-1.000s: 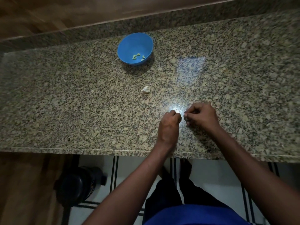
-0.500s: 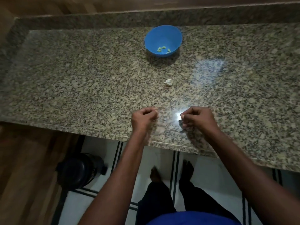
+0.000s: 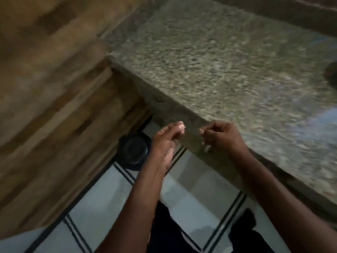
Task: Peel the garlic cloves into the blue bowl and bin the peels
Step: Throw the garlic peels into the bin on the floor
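Observation:
The picture is blurred by head motion. My left hand (image 3: 166, 141) hangs past the counter's front edge, above the black bin (image 3: 133, 150) on the floor. Its fingers are bunched together and pinch a small pale scrap of garlic peel (image 3: 182, 127) at the tips. My right hand (image 3: 221, 137) stays over the granite counter's edge (image 3: 184, 114) with fingers curled. A pale bit that looks like the garlic clove (image 3: 207, 148) shows under those fingers. The blue bowl is out of view.
A wooden panel (image 3: 54, 88) fills the left side, next to the bin. White floor tiles with dark stripes (image 3: 113, 203) lie below the counter, and my legs stand on them. A dark shape (image 3: 332, 72) sits at the counter's right border.
The view swung left and down, so the bowl and the loose clove left the picture. My left hand moved off the counter to above the bin. My right hand stayed at the counter edge.

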Demonstrator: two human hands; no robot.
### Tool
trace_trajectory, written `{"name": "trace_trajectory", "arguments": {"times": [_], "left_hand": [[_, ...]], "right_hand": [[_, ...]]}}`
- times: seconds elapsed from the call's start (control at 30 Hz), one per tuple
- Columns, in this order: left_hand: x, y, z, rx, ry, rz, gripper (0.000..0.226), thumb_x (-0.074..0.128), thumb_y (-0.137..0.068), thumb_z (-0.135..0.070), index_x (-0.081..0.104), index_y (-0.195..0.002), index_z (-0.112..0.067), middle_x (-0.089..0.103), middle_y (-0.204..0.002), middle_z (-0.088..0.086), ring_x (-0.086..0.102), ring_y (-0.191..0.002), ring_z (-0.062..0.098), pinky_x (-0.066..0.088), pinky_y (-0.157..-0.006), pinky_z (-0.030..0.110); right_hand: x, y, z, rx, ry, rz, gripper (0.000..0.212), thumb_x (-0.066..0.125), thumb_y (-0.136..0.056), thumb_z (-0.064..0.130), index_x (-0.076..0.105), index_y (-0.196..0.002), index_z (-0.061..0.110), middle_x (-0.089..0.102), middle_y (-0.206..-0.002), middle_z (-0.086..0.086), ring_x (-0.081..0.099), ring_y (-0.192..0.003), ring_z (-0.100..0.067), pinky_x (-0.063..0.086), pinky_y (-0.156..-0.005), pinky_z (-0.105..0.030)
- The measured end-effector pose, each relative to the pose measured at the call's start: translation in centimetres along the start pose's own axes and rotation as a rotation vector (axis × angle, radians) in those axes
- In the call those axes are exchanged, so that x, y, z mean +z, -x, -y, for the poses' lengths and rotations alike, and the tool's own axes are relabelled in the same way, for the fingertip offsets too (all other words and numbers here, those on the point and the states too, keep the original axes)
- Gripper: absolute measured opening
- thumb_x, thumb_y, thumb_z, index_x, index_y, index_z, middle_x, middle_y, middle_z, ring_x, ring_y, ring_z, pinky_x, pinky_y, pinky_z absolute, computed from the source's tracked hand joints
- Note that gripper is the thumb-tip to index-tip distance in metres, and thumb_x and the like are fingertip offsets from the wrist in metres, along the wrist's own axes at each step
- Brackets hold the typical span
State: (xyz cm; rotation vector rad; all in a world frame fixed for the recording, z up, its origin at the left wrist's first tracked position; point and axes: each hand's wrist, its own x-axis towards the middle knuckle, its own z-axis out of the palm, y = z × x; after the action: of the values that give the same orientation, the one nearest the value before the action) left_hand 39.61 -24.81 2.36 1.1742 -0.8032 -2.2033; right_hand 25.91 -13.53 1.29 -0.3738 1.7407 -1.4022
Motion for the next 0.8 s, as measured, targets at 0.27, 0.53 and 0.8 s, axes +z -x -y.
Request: {"name": "trace_trajectory", "arguments": {"times": [0.27,0.53,0.8], "left_hand": [[-21.7,-6.0,-12.7,0.026,0.119,-0.168,0.017,0.057,-0.093,0.014,0.069,-0.088,0.003,0.073,-0.07,0.005,0.07,-0.064,0.009,0.056,-0.062,0.016],[-31.1,-10.2,-15.3,-0.023,0.194,-0.248,0.011,0.064,-0.093,0.009,0.072,-0.093,0.001,0.075,-0.083,0.008,0.073,-0.079,0.013,0.058,-0.07,0.019],[-36.7,-15.3,-11.7,-0.126,0.19,-0.363,0.012,0.066,-0.091,0.009,0.074,-0.091,-0.001,0.076,-0.085,0.01,0.073,-0.084,0.016,0.058,-0.071,0.021]], "right_hand": [[26.6,-6.2,0.4,0.053,0.15,0.18,0.009,0.072,-0.092,0.006,0.074,-0.087,-0.002,0.072,-0.074,-0.014,0.068,-0.064,-0.022,0.062,-0.063,-0.028],[36.6,-10.8,-0.3,0.13,0.293,0.183,0.01,0.067,-0.093,0.002,0.07,-0.086,-0.004,0.07,-0.078,-0.017,0.065,-0.063,-0.02,0.06,-0.062,-0.025],[39.1,-16.2,-7.8,0.244,0.406,0.175,0.006,0.074,-0.09,0.008,0.074,-0.084,0.007,0.075,-0.078,-0.012,0.07,-0.07,-0.02,0.061,-0.071,-0.031]]}}
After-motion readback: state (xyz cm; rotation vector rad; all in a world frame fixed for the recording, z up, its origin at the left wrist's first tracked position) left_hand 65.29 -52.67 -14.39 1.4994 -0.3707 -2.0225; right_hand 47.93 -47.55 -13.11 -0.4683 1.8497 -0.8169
